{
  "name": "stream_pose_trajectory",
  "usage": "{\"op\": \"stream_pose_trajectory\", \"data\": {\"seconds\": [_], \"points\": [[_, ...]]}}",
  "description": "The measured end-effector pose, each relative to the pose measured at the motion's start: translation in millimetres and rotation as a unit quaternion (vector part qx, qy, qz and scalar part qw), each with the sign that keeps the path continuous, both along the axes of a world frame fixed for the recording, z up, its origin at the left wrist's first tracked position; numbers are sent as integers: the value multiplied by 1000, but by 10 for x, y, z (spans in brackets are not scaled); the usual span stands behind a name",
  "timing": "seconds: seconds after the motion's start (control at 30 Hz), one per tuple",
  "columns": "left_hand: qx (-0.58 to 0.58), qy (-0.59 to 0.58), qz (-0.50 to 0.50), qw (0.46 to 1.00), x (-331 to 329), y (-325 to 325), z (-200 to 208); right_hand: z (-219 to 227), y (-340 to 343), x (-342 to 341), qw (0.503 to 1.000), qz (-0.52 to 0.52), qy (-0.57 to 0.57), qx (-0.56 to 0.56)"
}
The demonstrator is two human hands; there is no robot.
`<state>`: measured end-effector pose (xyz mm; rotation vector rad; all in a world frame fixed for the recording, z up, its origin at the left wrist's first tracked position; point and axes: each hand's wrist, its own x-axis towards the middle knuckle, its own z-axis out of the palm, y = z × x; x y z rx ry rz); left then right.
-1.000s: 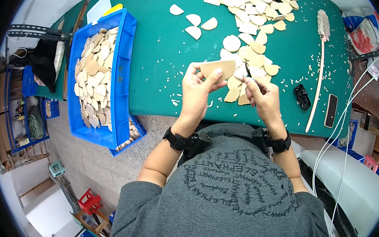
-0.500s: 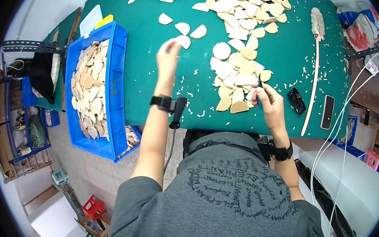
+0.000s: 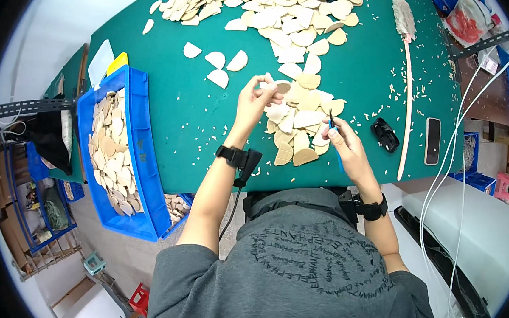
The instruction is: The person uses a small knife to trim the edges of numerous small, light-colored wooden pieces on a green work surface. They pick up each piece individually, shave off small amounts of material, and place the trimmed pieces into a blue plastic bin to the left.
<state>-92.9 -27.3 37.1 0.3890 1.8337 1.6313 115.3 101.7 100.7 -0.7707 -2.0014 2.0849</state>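
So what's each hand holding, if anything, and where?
The right hand holds a blue tool by its handle; the left hand apparently pinches a tan piece by its edge.

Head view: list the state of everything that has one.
Left hand, fingertips at a pale piece, grip unclear
Right hand, closed around a blue tool
Blue bin, uncovered, holding many pieces
Loose pieces, mostly heaped
Phone, lying flat, screen dark
Long-handled duster, lying on the green table

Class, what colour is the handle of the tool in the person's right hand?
The handle is blue; it shows best in the head view.
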Motion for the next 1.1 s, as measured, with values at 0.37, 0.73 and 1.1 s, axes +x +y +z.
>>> {"op": "stream_pose_trajectory", "data": {"seconds": [0.37, 0.73, 1.1], "points": [[123, 1, 37, 992, 566, -633, 738, 152, -232, -315, 997, 76, 3, -26], [123, -74, 23, 989, 786, -864, 1009, 315, -434, -268, 990, 137, 17, 32], [39, 30, 40, 998, 852, -1077, 1197, 489, -536, -236, 979, 175, 18, 101]]}}
